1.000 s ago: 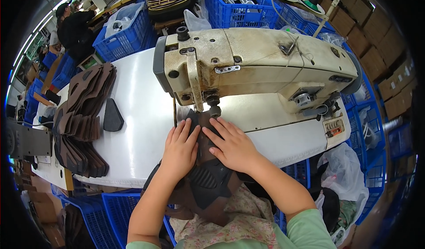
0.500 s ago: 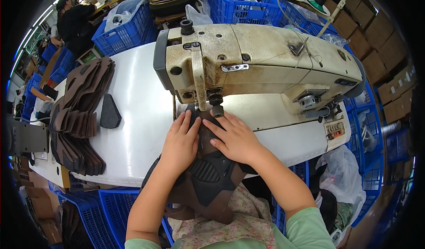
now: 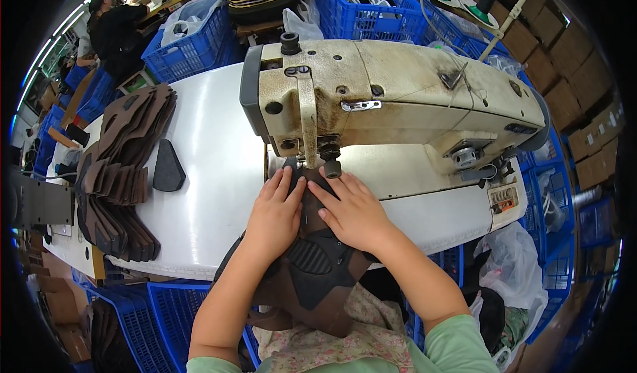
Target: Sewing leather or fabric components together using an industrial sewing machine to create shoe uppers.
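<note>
A brown and black shoe upper piece [image 3: 312,267] lies under the needle area of the sewing machine [image 3: 318,87] and drapes over the table's near edge onto my lap. My left hand [image 3: 277,207] rests on its left side, fingers stretched out toward the presser foot. From the right, my right hand [image 3: 352,207] lies on the same piece, its fingers spread close to the machine's black knob. Both hands press on the material without wrapping round it. The fingertips are just in front of the needle, which is partly hidden by the machine head.
Stacked brown pieces [image 3: 119,174] lie on the left of the white table [image 3: 212,121]. A single black patch [image 3: 169,166] is beside them. Blue crates [image 3: 192,48] stand around the table. Thread cones [image 3: 488,0] stand at the back right; plastic bags [image 3: 511,260] hang at the right.
The view has shifted slightly, so the machine appears a little further right and lower. My hands keep nearly the same place on the shoe upper piece.
</note>
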`<state>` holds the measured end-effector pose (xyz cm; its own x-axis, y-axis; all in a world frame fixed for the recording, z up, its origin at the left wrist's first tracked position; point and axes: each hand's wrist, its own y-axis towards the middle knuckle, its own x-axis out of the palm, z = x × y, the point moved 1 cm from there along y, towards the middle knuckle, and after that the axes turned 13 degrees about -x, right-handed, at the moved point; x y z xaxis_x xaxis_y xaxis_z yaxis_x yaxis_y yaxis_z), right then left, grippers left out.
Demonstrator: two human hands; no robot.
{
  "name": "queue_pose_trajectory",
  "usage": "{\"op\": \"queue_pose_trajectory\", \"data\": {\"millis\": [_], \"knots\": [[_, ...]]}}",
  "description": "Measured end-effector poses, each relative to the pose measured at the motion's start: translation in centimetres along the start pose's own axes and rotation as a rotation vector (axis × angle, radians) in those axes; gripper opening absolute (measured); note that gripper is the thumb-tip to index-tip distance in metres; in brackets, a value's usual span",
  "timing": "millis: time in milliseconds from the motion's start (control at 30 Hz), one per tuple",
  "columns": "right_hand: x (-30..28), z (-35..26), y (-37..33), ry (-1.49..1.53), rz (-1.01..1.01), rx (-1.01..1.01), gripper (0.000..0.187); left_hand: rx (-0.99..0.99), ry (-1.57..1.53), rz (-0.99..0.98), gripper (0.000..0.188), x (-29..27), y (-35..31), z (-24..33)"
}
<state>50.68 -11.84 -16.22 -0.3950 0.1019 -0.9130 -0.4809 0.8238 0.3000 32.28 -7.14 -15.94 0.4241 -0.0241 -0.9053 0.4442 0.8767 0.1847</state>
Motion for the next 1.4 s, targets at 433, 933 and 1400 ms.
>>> {"op": "queue_pose_trajectory", "data": {"millis": [433,933,1400], "knots": [[-0.02,-0.04,-0.04,0.023,0.012,0.013,0.047,-0.004,-0.011,0.0,0.048,0.16,-0.1,-0.11],[0.17,-0.07,-0.1,-0.015,-0.015,0.027,0.048,0.012,0.008,0.003,0.048,0.07,0.01,-0.04],[-0.06,-0.2,-0.05,0.006,0.0,0.032,0.046,0.014,0.015,0.001,0.048,0.18,-0.04,-0.08]]}}
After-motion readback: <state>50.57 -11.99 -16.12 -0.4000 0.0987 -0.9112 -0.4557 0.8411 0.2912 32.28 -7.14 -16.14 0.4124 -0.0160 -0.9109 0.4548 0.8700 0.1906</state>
